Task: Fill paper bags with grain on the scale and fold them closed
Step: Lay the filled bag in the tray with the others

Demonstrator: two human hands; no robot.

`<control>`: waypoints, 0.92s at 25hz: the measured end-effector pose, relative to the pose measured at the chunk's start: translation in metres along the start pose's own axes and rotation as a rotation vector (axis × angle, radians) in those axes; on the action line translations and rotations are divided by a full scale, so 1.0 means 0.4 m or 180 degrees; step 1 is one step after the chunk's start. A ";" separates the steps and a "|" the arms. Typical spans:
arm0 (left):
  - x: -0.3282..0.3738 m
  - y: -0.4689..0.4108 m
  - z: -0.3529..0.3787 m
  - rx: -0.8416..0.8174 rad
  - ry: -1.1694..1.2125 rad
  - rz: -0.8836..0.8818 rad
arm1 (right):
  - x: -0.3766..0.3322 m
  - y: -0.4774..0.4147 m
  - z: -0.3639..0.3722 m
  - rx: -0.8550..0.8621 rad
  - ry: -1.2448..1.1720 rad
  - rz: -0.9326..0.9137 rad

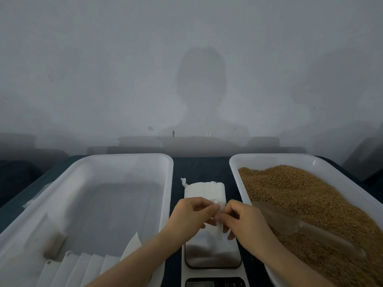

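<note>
Above the scale (213, 259), my left hand (191, 216) and my right hand (242, 220) meet and pinch one thin white paper bag (219, 226) between their fingertips. The bag hangs down between the hands over the scale's dark platform. Behind the hands a stack of empty white bags (204, 190) lies flat on the dark table. To the right, brown grain (306, 199) fills a white tray (235, 172), and a clear plastic scoop (290, 222) rests on the grain.
A large white tray (165, 183) on the left holds several closed white bags (83, 266) in a row along its near edge. The scale's display (215, 283) sits at the bottom edge. A grey wall stands behind the table.
</note>
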State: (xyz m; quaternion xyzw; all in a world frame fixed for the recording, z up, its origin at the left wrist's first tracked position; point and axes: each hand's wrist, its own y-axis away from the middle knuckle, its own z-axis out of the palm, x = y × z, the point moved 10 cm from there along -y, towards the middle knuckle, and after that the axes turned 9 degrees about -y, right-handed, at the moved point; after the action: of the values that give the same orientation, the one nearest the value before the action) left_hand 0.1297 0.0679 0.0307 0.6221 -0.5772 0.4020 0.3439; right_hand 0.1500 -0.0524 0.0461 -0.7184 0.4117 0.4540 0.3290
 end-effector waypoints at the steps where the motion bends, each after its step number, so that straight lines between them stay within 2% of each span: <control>1: -0.002 0.000 0.002 -0.0031 0.0029 -0.0039 | -0.003 0.001 -0.004 0.0022 0.0004 -0.0037; 8: -0.019 0.000 -0.005 0.0029 0.0095 -0.0208 | -0.005 -0.002 -0.014 0.0121 -0.0003 -0.0172; 11: -0.026 0.001 -0.020 0.0242 -0.0084 -0.0242 | -0.006 0.001 -0.037 0.0420 0.0049 -0.0252; 13: -0.024 0.002 -0.025 0.0341 -0.0151 -0.0199 | -0.025 0.009 -0.049 0.0573 0.0298 -0.0512; 16: -0.004 0.006 -0.034 0.0482 -0.0141 0.0045 | -0.056 0.018 -0.017 0.0304 0.0867 -0.0995; 18: 0.011 0.007 -0.036 0.0489 -0.0133 0.0277 | -0.054 0.016 0.010 0.0062 0.1092 -0.1077; 23: 0.051 0.019 -0.019 0.0288 -0.0376 0.0840 | -0.044 0.008 0.002 0.0062 0.0789 -0.0723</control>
State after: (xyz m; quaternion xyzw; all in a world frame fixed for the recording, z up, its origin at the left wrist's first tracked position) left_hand 0.1215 0.0650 0.0520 0.5782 -0.6545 0.4320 0.2252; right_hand 0.1423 -0.0481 0.0618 -0.8076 0.3696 0.3178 0.3319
